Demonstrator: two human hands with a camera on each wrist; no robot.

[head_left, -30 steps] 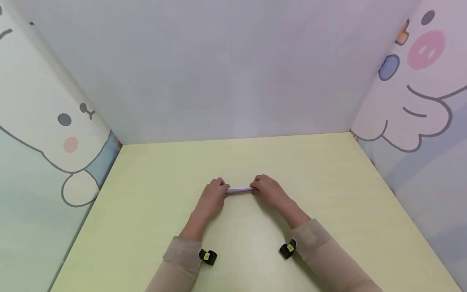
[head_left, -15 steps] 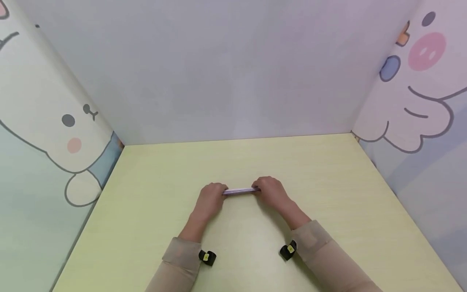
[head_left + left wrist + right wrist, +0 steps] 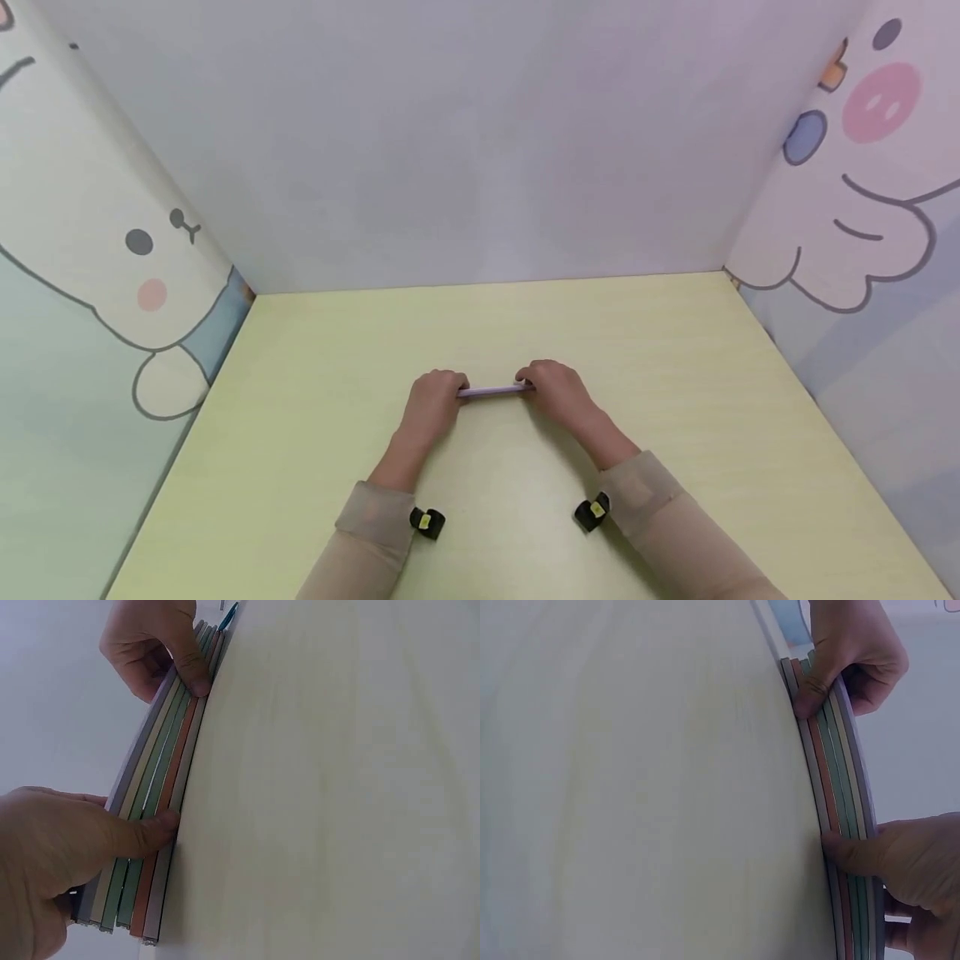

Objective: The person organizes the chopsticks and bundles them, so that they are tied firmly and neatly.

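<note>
A stack of several long, thin sticks [image 3: 491, 391] lies level across the space between my two hands, over the table. In the left wrist view the stacked sticks [image 3: 159, 761] show lilac, beige, green, orange and mauve edges, with their near ends slightly uneven. My left hand [image 3: 433, 408] grips the left end, its thumb laid across the edges and its fingers behind. At the other end my right hand [image 3: 557, 392] pinches the stack in the same way. From above, mostly the lilac stick shows; the right wrist view also shows the coloured edges [image 3: 838, 769]. What kind of sticks they are I cannot tell.
The pale yellow table [image 3: 337, 342] meets a plain grey-lilac wall [image 3: 480, 167] at the back. Side walls with cartoon animals stand left [image 3: 82, 250] and right [image 3: 892, 250]. Black wrist devices [image 3: 427, 522] sit by both cuffs.
Both hands keep hold of the stack, now slightly farther apart than one second ago. Half a second ago several edges showed from above; now the stack is tilted so mainly one lilac edge shows.
</note>
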